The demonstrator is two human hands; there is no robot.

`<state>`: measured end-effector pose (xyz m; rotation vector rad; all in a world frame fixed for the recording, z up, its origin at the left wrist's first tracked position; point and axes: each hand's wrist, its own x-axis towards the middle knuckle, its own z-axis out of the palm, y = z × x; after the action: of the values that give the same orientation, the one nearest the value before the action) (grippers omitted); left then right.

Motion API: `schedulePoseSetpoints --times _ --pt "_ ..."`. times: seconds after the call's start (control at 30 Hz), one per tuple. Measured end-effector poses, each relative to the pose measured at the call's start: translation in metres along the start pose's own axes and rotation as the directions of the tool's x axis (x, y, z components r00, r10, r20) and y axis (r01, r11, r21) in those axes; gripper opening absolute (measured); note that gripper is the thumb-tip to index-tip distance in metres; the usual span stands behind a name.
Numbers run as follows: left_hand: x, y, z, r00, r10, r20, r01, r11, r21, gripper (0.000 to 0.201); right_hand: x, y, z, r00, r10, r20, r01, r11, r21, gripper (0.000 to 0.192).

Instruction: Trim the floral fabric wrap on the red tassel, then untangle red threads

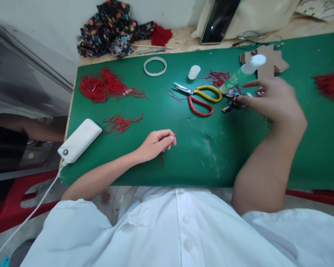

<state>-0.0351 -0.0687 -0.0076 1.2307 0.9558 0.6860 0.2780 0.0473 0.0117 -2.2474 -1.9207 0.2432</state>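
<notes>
While the left hand (158,144) pinches thread (162,159), thumb and fingertips together, its tail above bare mat (195,159) short of the near edge, the right hand (280,99) has thumb and forefinger apart by the scraps (233,98); contact unclear. Open mat lies between the hands. Scissors (189,91) sit farther off; power bank (80,140) overhangs the left edge.

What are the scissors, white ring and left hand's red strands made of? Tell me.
Scissors: shiny metal blades; handles probably plastic, glossy, one yellow, one red. White ring: possibly smooth plastic, holding its round shape. Red strands: likely thread or yarn, thin and limp; finish too small to tell.
</notes>
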Motion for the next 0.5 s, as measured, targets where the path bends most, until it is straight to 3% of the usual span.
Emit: schedulePoseSetpoints --times 0.13,0.3,0.43,0.5 --pt "0.0 0.001 -0.001 1.0 -0.009 -0.006 0.009 1.0 0.013 0.031 -0.007 -0.018 -0.005 0.982 -0.106 0.153 0.115 0.992 -0.05 0.04" --pt "0.0 0.002 0.0 1.0 -0.002 -0.014 0.003 1.0 0.013 0.032 -0.004 -0.017 -0.001 0.977 0.14 0.159 -0.116 0.982 -0.148 0.029" --pt "0.001 0.001 0.001 1.0 0.001 -0.011 -0.001 1.0 0.008 0.031 0.011 0.018 0.015 0.958 0.286 -0.019 -0.282 0.928 -0.242 0.035" --pt "0.001 0.0 0.001 1.0 0.0 -0.012 0.0 1.0 0.011 0.031 0.019 0.037 0.026 0.953 0.249 -0.173 -0.29 0.915 -0.28 0.034"
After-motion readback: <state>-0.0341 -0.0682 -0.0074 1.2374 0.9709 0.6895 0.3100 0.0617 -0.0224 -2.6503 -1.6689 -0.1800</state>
